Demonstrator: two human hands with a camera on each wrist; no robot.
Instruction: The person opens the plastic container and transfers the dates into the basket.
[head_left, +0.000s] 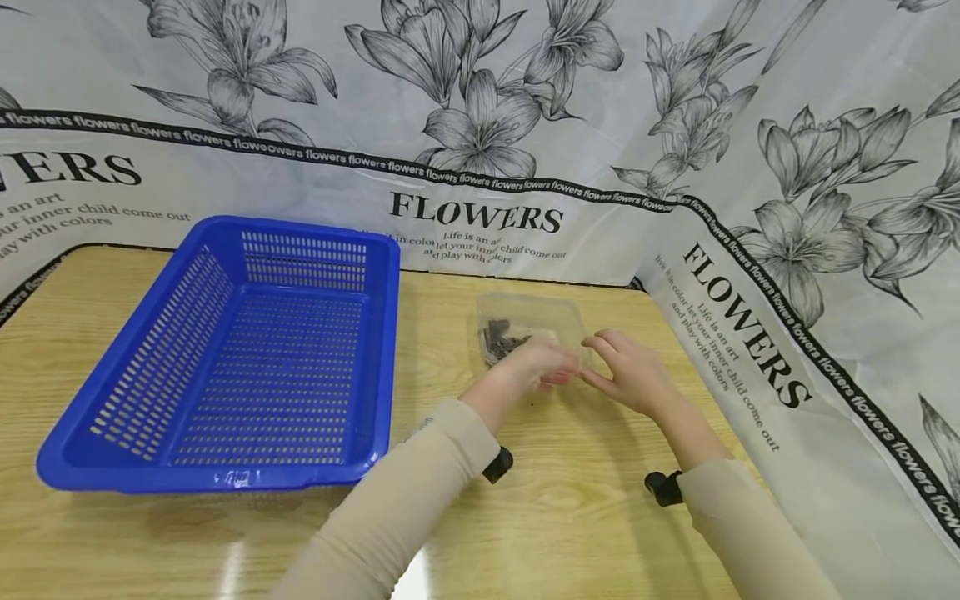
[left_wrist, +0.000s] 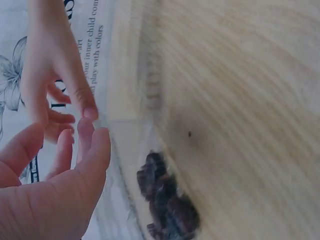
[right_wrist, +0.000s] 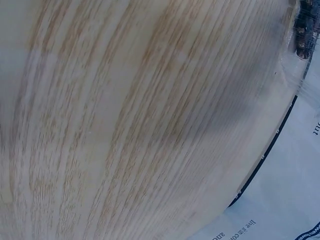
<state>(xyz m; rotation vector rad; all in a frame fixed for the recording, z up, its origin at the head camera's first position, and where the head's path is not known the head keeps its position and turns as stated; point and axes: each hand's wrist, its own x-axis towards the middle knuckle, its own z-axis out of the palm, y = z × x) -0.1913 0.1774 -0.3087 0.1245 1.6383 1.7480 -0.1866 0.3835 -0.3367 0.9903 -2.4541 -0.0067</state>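
Observation:
A clear plastic tub [head_left: 536, 307] sits on the table in the head view, with dark brown chunky pieces [head_left: 498, 337] inside it at the left. Over its near right part is my left hand [head_left: 536, 364], fingers loosely bent. My right hand [head_left: 633, 371] comes in from the right, thumb and fingers spread apart. In the left wrist view the fingertips of my left hand [left_wrist: 60, 185] and right hand [left_wrist: 47, 70] nearly meet, and nothing shows between them. The dark pieces [left_wrist: 167, 200] lie lower right of them there. The right wrist view shows no hand, only dark pieces [right_wrist: 303, 32] at its edge.
A big blue plastic basket [head_left: 378, 358] with slotted walls stands on the left of the wooden table [head_left: 562, 533]. A white flower-printed sheet [head_left: 480, 221] rises behind the table and along its right side. A tiny dark speck [left_wrist: 189, 134] shows near the tub.

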